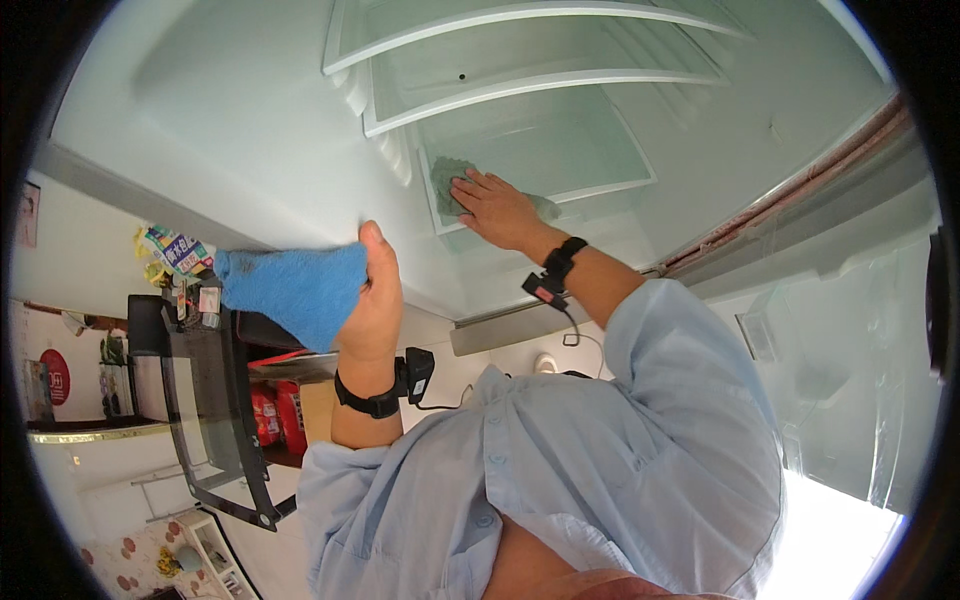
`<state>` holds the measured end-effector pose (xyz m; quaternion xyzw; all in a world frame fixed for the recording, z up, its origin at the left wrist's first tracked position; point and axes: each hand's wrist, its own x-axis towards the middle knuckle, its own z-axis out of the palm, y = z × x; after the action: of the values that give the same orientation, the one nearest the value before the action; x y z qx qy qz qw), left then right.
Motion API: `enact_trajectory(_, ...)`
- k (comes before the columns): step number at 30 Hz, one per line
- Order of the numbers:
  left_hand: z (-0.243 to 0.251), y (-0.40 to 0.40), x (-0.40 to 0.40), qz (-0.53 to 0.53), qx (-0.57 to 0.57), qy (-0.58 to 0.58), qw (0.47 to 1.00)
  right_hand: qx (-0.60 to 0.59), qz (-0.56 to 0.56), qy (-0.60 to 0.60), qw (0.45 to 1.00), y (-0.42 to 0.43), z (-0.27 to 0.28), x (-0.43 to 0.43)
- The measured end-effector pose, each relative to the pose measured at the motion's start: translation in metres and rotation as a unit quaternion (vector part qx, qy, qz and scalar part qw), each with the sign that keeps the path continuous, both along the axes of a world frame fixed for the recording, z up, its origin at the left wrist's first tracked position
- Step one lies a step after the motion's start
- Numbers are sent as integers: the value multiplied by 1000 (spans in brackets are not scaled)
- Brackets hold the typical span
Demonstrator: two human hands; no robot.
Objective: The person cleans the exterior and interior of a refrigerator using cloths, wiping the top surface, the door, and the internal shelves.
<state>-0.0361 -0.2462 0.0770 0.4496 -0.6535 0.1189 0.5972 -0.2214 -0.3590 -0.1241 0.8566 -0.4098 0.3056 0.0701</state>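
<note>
My right hand (495, 208) lies palm down, fingers spread, on a grey-green cloth (450, 187) at the front left part of the lowest glass shelf (555, 142) in an open refrigerator. Part of the cloth shows beyond the hand, over the shelf's white front edge. My left hand (375, 292), thumb up, holds a folded blue cloth (292, 289) outside the refrigerator, beside its left wall. The blue cloth bears a dark smudge near its far end. How the left fingers close is hidden behind the cloth.
Two more glass shelves with white front rims (547, 79) lie above. The open refrigerator door (832, 337) stands at the right. At the left are a black-framed glass table (210, 405), red packages (277, 412) and a printed plastic bag (178, 251). A shoe (546, 364) shows on the tiled floor.
</note>
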Motion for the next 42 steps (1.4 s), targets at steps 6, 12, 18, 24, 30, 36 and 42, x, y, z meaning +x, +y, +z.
enact_trajectory(6,-6,0,5,3,26,-35,999,442,-87,-385,805,-32,50,-83)
enact_trajectory(12,-9,-1,5,6,16,-40,999,394,-28,-807,440,-43,116,-150)
enact_trajectory(18,-10,0,7,3,27,-46,999,338,15,-630,699,-12,139,-175)
enact_trajectory(24,-13,0,9,55,21,-84,995,267,-150,-57,950,-39,22,-160)
enact_trajectory(30,-15,5,11,71,57,-74,993,281,-354,152,879,-65,25,-145)
enact_trajectory(36,-8,6,15,164,34,-282,945,263,-435,85,857,-153,2,-190)
enact_trajectory(42,-17,1,11,110,46,-116,986,254,-217,78,940,-177,46,-21)
